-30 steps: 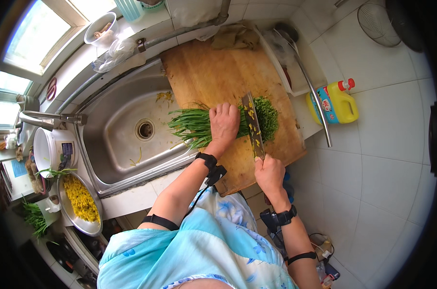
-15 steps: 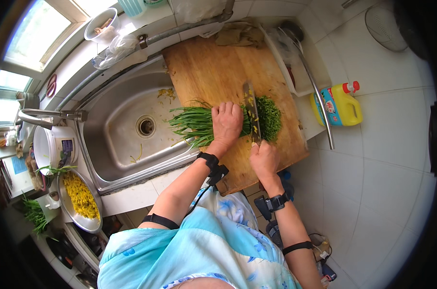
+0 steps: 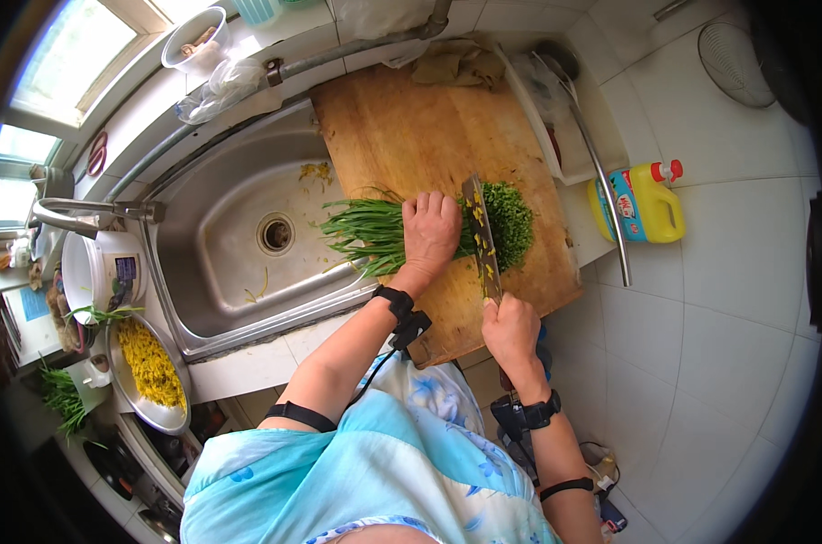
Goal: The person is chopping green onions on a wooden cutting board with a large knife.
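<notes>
The right hand (image 3: 511, 331) was closed tight around the handle of a big knife (image 3: 482, 236). The blade pointed away from the person and stood on the green stalks (image 3: 370, 231), with small yellow and green bits stuck to its flat side. The left hand (image 3: 432, 231) lay flat and curled on top of the bunch and pressed it down, just beside the blade. I could not tell if its fingertips were tucked under.

The stalks lay across the middle of a wide wooden cutting board (image 3: 402, 127). Their long ends poked out to the left, over the edge of the metal sink (image 3: 239, 218). On the right side of the blade sat a pile of chopped greens (image 3: 511, 222).

To cut well here, I think the left hand should hold the bunch tight and keep its fingertips curled back from the blade. The knife should go straight down, and the left hand should slide back a little after each cut, so the pieces come out the same.

A yellow bottle (image 3: 642, 201) with a red cap lay on the white tiles to the right. A pan of yellow flowers (image 3: 148, 367) sat left of the sink.
</notes>
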A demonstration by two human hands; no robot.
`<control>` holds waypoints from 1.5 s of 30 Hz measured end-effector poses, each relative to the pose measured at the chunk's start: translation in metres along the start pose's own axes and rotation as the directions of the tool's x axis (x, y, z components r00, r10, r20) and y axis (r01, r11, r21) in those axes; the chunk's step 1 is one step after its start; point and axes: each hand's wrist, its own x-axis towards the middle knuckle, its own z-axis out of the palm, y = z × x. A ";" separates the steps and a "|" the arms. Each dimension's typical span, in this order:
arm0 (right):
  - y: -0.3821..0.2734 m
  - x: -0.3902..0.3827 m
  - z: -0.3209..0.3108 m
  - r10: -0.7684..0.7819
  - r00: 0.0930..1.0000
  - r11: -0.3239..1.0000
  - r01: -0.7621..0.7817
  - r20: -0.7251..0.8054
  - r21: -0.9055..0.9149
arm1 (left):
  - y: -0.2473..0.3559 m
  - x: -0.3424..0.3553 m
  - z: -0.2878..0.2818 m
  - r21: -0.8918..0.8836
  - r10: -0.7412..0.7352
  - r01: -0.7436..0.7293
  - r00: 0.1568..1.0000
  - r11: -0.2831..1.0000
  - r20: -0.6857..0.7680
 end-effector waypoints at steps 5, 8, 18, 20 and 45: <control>-0.010 0.036 0.029 0.005 0.997 1.000 -0.006 -0.072 -0.020 | 0.002 0.003 -0.007 -0.019 -0.006 0.007 1.000 1.000 0.023; -0.007 0.035 0.035 -0.004 0.991 1.000 0.003 -0.131 -0.011 | 0.003 0.004 -0.006 -0.030 0.003 -0.002 1.000 1.000 0.020; 0.001 -0.001 0.001 -0.035 0.996 0.998 0.040 -0.081 0.057 | -0.002 0.004 0.001 0.009 0.008 -0.008 0.999 1.000 -0.034; 0.004 -0.003 0.003 -0.017 0.998 0.998 0.020 -0.057 0.063 | 0.000 0.003 0.002 0.003 0.008 -0.008 1.000 1.000 -0.023; 0.007 -0.001 0.012 0.010 0.999 0.992 -0.004 -0.049 0.128 | 0.000 0.002 -0.001 -0.040 0.001 -0.001 1.000 0.999 0.004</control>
